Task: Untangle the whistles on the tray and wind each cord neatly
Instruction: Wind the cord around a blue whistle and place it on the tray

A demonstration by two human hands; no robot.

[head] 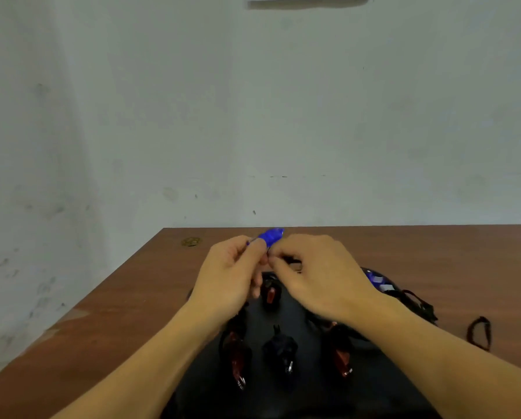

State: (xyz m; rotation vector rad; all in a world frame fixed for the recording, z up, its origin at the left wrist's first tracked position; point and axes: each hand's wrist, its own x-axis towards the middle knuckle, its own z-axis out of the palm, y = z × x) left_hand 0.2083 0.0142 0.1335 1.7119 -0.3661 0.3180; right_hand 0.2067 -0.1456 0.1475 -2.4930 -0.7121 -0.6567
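My left hand (233, 272) pinches a blue whistle (270, 236) and holds it up above the black tray (307, 397). Close beside it, my right hand (319, 276) has its fingers closed on the thin dark cord (268, 252) just below the whistle. On the tray lie wound whistles: a red one (236, 356) at the left, a dark blue one (282, 350) in the middle, a red one (341, 355) at the right and another red one (270, 293) farther back. More blue whistles with tangled cords (383, 282) sit at the tray's far right, partly hidden by my right wrist.
The tray rests on a brown wooden table (126, 313) against a pale wall. A loose black cord loop (480, 332) lies on the table to the right. A small round brass-coloured object (191, 241) sits near the table's far left corner.
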